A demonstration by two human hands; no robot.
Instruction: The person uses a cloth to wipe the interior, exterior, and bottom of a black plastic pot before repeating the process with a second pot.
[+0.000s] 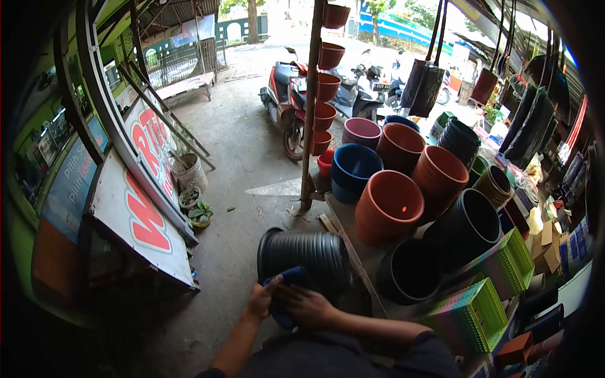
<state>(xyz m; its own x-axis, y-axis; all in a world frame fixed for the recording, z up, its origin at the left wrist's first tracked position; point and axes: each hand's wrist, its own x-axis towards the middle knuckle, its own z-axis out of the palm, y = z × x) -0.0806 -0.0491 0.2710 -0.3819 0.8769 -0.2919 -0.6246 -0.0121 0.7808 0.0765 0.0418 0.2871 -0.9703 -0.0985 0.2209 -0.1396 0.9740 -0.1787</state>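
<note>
A stack of black ribbed pots (pixel 305 252) lies on its side low in front of me, left of the display table. My left hand (pixel 259 300) is closed on a dark blue cloth (pixel 295 275), with the thumb up along its edge. Flat against the same cloth, just to the right, rests my right hand (pixel 307 307); its fingers are stretched out and point left. The cloth touches the near side of the black stack. Part of it is hidden under my right hand.
On the table (pixel 348 242) at the right stand terracotta pots (pixel 389 208), a blue pot (pixel 357 170), black pots (pixel 409 271) and green baskets (pixel 485 315). A pole (pixel 311 101) with hanging pots rises ahead. A white sign (pixel 142 220) stands left, near potted plants (pixel 200 214).
</note>
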